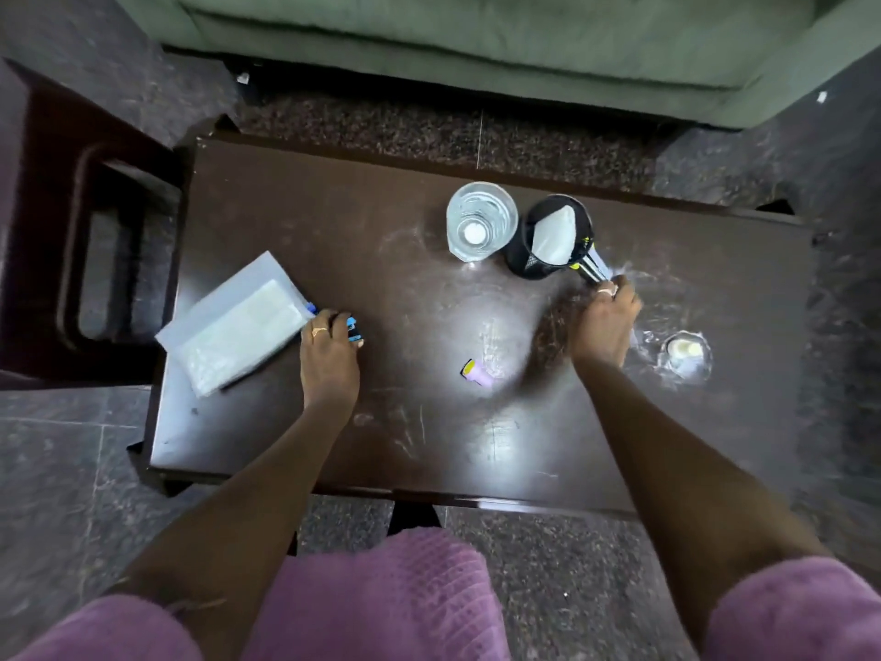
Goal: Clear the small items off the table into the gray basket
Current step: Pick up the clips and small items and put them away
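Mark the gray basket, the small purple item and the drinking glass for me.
gray basket [548,245]: head view, on its dark mesh wall.
small purple item [478,374]: head view, on the middle of its purple body.
drinking glass [481,226]: head view, on its clear inside, near the centre.

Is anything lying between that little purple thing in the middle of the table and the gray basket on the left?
Yes. The left hand, closed on a small blue item, sits on the table between the purple item and the gray basket. Apart from the hand, only bare tabletop shows along that path.
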`<action>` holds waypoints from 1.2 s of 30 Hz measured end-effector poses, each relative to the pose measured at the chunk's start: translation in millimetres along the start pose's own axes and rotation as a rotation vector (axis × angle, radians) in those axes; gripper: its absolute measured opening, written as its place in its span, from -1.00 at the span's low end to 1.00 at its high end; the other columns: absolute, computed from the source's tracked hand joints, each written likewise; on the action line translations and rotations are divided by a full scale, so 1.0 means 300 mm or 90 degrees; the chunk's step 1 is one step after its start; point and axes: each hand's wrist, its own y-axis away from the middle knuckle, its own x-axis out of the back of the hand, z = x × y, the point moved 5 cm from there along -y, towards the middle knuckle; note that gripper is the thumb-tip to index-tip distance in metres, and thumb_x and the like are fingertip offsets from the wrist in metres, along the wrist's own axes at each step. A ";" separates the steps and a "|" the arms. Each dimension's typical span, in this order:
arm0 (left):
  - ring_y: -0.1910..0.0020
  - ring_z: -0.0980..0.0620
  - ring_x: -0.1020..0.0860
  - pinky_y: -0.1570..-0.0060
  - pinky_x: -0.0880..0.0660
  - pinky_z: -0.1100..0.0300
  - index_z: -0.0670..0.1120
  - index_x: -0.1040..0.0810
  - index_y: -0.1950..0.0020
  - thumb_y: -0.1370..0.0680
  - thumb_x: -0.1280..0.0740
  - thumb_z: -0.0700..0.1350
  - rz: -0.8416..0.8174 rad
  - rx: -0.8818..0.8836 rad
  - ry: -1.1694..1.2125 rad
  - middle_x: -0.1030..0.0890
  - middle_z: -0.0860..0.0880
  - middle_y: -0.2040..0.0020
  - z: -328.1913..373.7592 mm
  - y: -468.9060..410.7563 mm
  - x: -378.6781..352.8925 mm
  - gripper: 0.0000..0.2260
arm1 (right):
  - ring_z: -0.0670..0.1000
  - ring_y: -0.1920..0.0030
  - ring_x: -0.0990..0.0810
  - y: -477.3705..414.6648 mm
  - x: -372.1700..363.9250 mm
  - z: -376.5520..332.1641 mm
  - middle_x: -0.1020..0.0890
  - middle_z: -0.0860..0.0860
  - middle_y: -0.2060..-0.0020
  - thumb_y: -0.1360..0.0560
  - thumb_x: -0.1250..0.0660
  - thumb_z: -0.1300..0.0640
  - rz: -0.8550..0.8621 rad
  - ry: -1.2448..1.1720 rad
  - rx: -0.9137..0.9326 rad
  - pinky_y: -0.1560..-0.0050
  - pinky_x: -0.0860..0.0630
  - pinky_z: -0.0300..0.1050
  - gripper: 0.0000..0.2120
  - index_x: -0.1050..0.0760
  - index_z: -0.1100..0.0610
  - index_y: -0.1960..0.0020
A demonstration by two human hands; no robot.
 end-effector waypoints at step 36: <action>-0.17 -0.10 -0.53 -0.13 -0.30 0.37 -0.20 -0.44 -0.31 -0.54 -0.32 -0.10 0.262 0.053 0.448 -0.58 -0.17 -0.18 -0.379 -0.154 0.619 -0.64 | 0.07 -0.10 -0.53 0.525 -0.037 -1.258 -0.57 0.12 -0.09 -0.42 -0.38 0.16 -0.072 -0.470 0.229 -0.05 -0.32 -0.34 -0.46 -0.35 0.13 -0.37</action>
